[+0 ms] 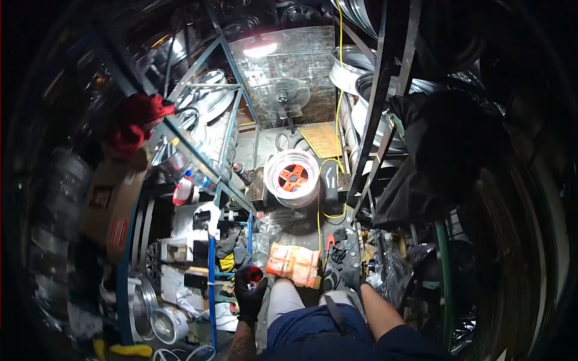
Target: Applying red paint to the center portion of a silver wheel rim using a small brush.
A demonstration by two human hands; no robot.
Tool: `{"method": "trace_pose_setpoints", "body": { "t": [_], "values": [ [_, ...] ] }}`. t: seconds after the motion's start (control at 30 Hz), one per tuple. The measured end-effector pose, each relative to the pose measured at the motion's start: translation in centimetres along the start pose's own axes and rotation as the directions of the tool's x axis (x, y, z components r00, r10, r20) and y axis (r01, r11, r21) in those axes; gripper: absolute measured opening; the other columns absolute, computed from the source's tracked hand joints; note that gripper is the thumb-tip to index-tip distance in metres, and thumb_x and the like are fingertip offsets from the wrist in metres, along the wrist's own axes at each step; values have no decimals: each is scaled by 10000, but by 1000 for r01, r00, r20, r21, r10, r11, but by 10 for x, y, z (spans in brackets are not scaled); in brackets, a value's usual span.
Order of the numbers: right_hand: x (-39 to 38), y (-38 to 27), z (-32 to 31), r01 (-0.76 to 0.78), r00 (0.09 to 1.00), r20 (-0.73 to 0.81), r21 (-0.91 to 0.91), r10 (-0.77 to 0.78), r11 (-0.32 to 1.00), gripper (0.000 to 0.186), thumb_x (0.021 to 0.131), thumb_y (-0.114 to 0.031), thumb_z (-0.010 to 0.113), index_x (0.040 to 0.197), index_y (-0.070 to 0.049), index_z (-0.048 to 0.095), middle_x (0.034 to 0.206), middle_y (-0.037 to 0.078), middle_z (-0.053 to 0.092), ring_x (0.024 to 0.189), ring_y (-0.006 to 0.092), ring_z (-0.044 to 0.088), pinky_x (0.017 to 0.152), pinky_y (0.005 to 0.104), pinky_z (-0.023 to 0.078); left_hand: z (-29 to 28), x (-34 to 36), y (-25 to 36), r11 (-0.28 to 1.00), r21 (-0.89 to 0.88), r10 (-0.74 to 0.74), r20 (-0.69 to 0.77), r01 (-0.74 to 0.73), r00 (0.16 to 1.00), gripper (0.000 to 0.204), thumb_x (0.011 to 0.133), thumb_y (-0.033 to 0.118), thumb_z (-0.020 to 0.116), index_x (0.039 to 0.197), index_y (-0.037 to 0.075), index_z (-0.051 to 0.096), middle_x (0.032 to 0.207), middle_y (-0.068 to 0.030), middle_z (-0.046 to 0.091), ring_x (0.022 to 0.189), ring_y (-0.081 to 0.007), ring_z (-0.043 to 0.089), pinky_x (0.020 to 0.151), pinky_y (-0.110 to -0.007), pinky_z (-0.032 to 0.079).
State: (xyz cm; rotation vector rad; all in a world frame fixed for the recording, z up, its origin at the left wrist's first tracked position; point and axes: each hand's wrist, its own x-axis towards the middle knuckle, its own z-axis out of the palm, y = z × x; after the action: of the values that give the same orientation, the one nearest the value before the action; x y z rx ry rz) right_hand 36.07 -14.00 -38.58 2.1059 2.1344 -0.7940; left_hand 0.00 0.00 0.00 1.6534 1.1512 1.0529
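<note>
My left hand (249,296), in a black glove, is closed around a small red, round cup-like thing (255,274) beside my left knee. My right forearm (380,311) reaches forward past my right knee. The right hand (360,278) at its end is dark and blends into the clutter, so its fingers cannot be made out. Between my knees and the wheel lies an orange and white wrapped bundle (293,263). Farther ahead, a silver wheel rim (291,173) with a red-orange spoked centre rests face up on a dark support.
Metal racks with wheel rims (211,99) flank both sides. A fan (284,96) stands at the back, near a cardboard piece (322,139). The yellow cable (341,72) hangs down and runs along the floor. To the right hangs black sheeting (439,156); plastic wrap (397,274) lies below.
</note>
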Motion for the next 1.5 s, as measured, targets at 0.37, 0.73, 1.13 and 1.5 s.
{"method": "trace_pose_setpoints", "body": {
  "t": [0.37, 0.73, 1.13, 1.5],
  "values": [
    [182, -16, -167, -337, 939, 143, 573, 314, 747, 442, 937, -452, 548, 1201, -129, 693, 1238, 207, 665, 1133, 411, 628, 974, 478, 503, 107, 203, -128, 991, 41, -135, 197, 130, 971, 530, 817, 138, 820, 1270, 18, 573, 1139, -96, 651, 1052, -191, 634, 943, -325, 511],
    [418, 23, 240, -209, 976, 174, 607, 129, 767, 407, 891, -328, 541, 1199, -120, 705, 1246, 200, 668, 1092, 373, 665, 976, 469, 513, 278, 345, -421, 999, -45, 17, 372, 0, 928, 489, 818, 110, 798, 1236, -4, 570, 1129, -105, 637, 1040, -193, 633, 919, -338, 519],
    [562, 51, 356, -304, 760, -310, 608, 572, 733, 369, 835, -274, 602, 1132, -91, 723, 1133, 210, 703, 1005, 335, 693, 871, 460, 548, 397, 286, -512, 966, -253, 157, 727, 48, 669, 474, 896, 6, 701, 1334, 26, 522, 1234, -59, 579, 1093, -148, 583, 937, -275, 497],
    [259, 75, 183, -60, 40, -727, 683, 685, 728, 313, 915, -117, 611, 1213, -28, 643, 1223, 204, 629, 1191, 389, 577, 1034, 469, 462, 323, 235, -537, 999, -34, -11, 637, 42, 771, 507, 883, 37, 690, 1358, -8, 520, 1329, -94, 559, 1223, -201, 520, 1068, -319, 405]
  ]
}}
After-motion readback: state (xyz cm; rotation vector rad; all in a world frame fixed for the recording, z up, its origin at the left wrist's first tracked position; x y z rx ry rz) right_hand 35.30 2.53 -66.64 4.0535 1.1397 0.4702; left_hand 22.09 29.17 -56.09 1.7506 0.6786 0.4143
